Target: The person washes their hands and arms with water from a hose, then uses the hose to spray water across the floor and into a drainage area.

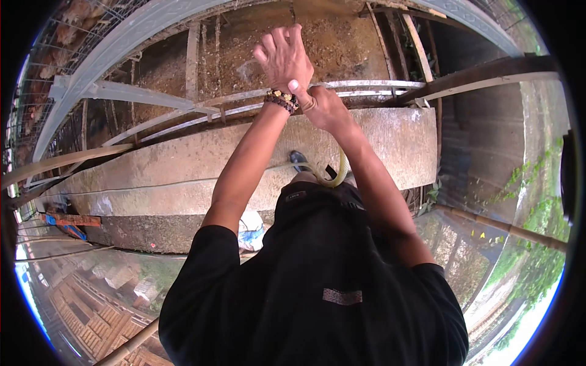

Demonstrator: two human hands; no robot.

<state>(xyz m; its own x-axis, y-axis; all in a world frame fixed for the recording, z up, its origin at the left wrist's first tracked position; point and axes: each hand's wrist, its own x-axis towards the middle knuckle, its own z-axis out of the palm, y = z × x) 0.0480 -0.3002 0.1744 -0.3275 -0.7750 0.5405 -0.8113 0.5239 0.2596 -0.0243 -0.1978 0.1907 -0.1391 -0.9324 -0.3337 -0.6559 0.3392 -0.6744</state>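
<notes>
My left hand (284,61) is stretched out ahead, back up, with its fingers curled in and nothing visible in them. Around its wrist sits a dark beaded bracelet (283,100) with gold-coloured pieces. From the right, my right hand (326,108) grips the left wrist beside the bracelet. Its thumb lies on top, while the other fingers are mostly hidden underneath. A yellowish-green hose (336,177) loops at my waist, apart from both hands.
Below me runs a concrete ledge (165,165), with a thin hose line along it and one dark shoe (298,160) on it. Metal rails (366,85) and wire mesh cages (46,79) stand ahead. A white sack (250,230) is behind, and a bamboo pole (506,227) crosses at right.
</notes>
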